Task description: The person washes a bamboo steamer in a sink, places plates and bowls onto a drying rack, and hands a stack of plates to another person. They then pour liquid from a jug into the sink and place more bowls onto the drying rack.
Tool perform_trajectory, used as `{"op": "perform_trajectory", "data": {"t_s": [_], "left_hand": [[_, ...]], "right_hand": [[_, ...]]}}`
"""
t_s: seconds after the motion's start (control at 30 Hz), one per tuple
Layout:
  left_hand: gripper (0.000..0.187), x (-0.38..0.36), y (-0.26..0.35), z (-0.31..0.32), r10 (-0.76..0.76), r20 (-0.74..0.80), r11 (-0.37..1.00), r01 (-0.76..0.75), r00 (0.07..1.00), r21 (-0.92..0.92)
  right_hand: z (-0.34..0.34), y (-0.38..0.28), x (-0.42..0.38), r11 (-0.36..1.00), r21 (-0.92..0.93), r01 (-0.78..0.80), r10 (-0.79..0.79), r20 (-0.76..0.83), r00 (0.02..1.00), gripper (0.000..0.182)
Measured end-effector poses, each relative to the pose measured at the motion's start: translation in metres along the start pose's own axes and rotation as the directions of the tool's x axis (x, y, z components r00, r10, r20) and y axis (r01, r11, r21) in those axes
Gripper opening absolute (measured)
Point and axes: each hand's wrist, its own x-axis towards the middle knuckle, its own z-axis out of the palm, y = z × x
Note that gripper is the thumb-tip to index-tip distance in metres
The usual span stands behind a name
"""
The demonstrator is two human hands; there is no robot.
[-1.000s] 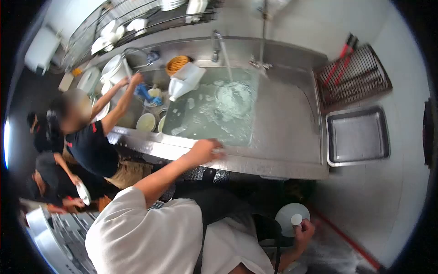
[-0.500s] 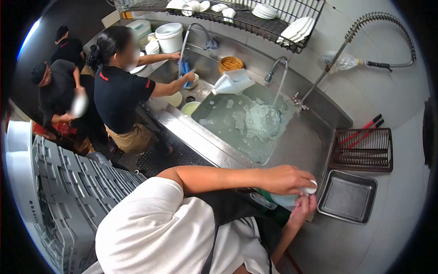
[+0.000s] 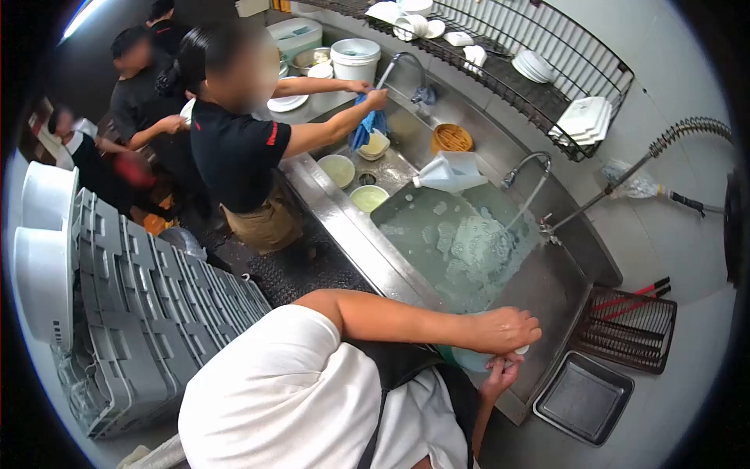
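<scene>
My left hand (image 3: 501,329) is closed, with its fingers curled over what looks like a small white dish (image 3: 523,349); only the rim shows. From below, my right hand (image 3: 500,377) pinches the same dish near its edge. Under both hands is a pale, greenish tub (image 3: 471,359), partly hidden by my left forearm. Beside it, the steel sink holds cloudy, sudsy water (image 3: 437,234). A tap (image 3: 531,168) runs into that water, raising foam. A translucent plastic jug (image 3: 453,171) lies on its side at the sink's far-left corner.
A co-worker (image 3: 234,148) at the left basin handles a blue cloth (image 3: 369,125) near bowls. Right of the sink are a brown rack (image 3: 631,327) and a steel tray (image 3: 584,400). Grey stacked crates (image 3: 141,313) stand at left. A wire shelf (image 3: 500,82) holds white dishes overhead.
The view has shifted, so the scene sits further right. My left hand now covers more of the small white dish. The co-worker has lifted the blue cloth higher.
</scene>
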Motion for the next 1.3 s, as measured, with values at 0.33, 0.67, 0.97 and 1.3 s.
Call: {"op": "perform_trajectory", "data": {"t_s": [0.33, 0.67, 0.97, 1.3], "left_hand": [[0.024, -0.008, 0.000, -0.019, 0.123, 0.163, 0.987, -0.104, 0.979, -0.122], [0.032, -0.002, 0.026, -0.045, -0.441, -0.272, 0.803, 0.511, 0.855, 0.306], [0.029, -0.188, 0.041, -0.067, -0.725, -0.653, 0.146, 0.976, 0.216, 0.160], [0.051, -0.542, 0.154, 0.142, -0.597, -0.311, -0.675, 0.672, -0.740, -0.304]], "right_hand": [[0.012, 0.062, 0.008, 0.997, 0.068, 0.042, -0.030, -0.165, 0.986, 0.025], [0.027, 0.016, 0.025, 0.998, -0.019, -0.059, 0.063, 0.322, 0.945, 0.027], [0.065, 0.011, 0.051, 0.997, -0.061, 0.054, -0.025, 0.404, 0.914, 0.028], [0.112, -0.006, 0.060, 0.987, -0.094, 0.129, -0.066, 0.495, 0.866, 0.028]]}}
